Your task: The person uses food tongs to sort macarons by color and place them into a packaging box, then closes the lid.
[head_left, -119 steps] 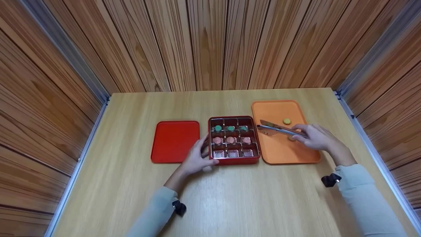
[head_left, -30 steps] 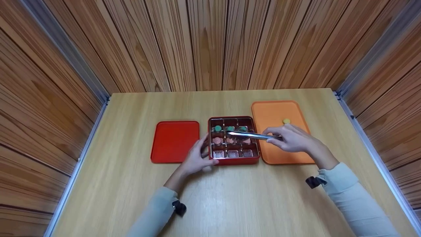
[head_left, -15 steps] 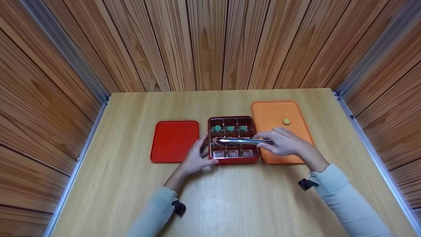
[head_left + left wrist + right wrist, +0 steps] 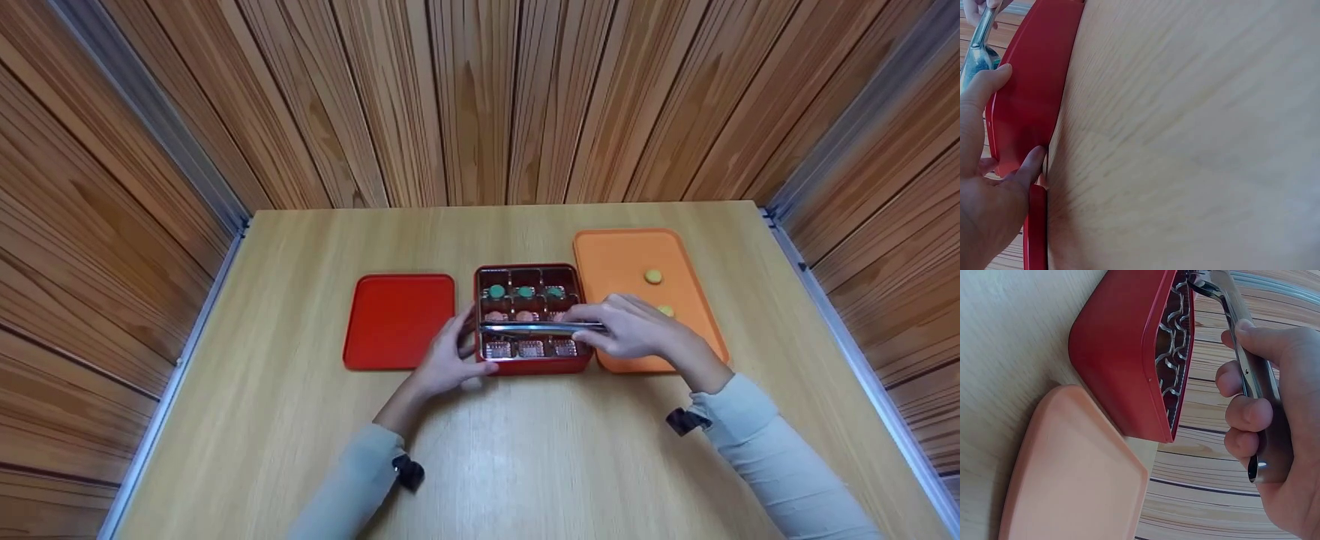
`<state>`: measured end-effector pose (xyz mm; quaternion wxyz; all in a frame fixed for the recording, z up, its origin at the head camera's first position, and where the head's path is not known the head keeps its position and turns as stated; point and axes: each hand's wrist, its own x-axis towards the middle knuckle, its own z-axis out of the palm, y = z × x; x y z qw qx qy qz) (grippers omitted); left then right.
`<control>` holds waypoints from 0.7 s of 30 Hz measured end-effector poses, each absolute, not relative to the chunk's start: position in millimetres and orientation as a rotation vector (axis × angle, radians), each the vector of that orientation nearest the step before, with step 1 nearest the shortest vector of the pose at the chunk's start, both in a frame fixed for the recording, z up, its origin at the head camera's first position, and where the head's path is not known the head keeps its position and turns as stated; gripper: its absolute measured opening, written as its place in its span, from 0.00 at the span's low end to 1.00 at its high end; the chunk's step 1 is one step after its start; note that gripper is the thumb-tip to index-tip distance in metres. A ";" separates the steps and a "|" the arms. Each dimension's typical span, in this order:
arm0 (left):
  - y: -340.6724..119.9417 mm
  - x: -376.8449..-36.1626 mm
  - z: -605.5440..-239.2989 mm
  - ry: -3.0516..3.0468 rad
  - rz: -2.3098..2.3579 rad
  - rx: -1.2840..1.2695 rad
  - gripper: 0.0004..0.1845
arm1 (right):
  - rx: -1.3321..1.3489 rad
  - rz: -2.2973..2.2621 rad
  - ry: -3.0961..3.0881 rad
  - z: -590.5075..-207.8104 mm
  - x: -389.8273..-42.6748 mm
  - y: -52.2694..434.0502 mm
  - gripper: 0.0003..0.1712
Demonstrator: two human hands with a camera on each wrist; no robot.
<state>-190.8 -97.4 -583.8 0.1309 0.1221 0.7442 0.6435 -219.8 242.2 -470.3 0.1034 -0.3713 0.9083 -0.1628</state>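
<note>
The left hand (image 4: 448, 361) braces the red box (image 4: 534, 365) by its left wall, fingers curled round the rim. Across the box, over its near rows, the right hand (image 4: 628, 335) clenches stiff, slick metal tongs (image 4: 540, 327) at their handle end; the tips probably pinch a small, light, crumbly sweet, though I cannot tell

Red lid (image 4: 398, 321) flat on wooden table (image 4: 525, 450), left of centre; wood-panel walls (image 4: 465, 97) behind & both sides.
</note>
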 end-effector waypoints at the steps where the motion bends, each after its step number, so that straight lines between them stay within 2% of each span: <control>1: -97.4 -190.8 -583.7 2.166 1.863 0.355 0.64 | -1.094 -0.475 2.682 -470.3 -219.4 241.6 0.18; 21: -96.5 -190.0 -582.7 2.158 1.884 0.362 0.64 | -1.111 -0.535 2.690 -474.4 -220.2 241.9 0.18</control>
